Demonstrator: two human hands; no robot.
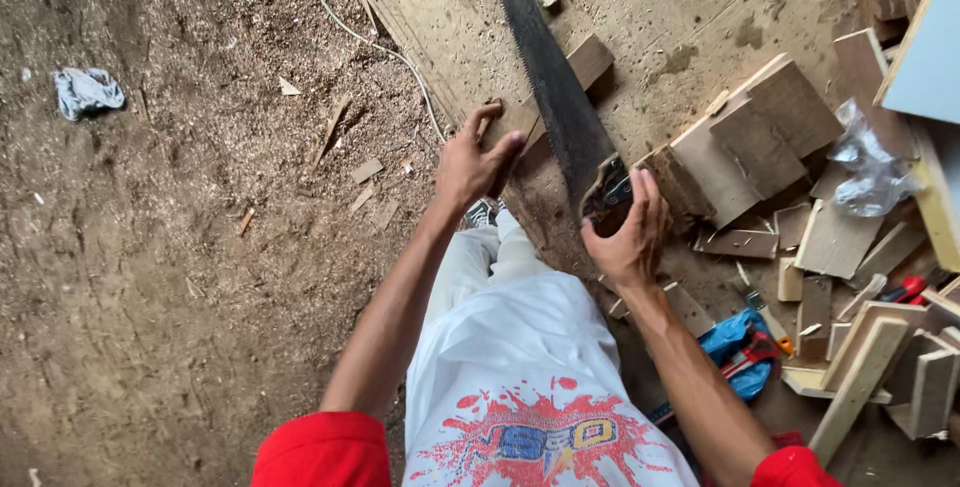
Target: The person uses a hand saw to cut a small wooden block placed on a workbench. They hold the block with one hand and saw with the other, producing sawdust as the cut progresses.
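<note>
My right hand (625, 232) grips the handle of a long dark hand saw (548, 77) whose toothed blade runs up and away across a wooden board (640, 17) lying on the ground. My left hand (472, 162) presses down on a small wooden piece (585, 59) at the board's edge, just left of the blade. The blade lies across that piece. My white trousers and a foot show below the hands.
A heap of wood offcuts (760, 137) lies to the right, with crumpled clear plastic (870, 167), a blue bag (738, 342) and a red tool (905, 290). Sawdust covers the ground at left, with a grey rag (88, 90) and a white cord (370, 42).
</note>
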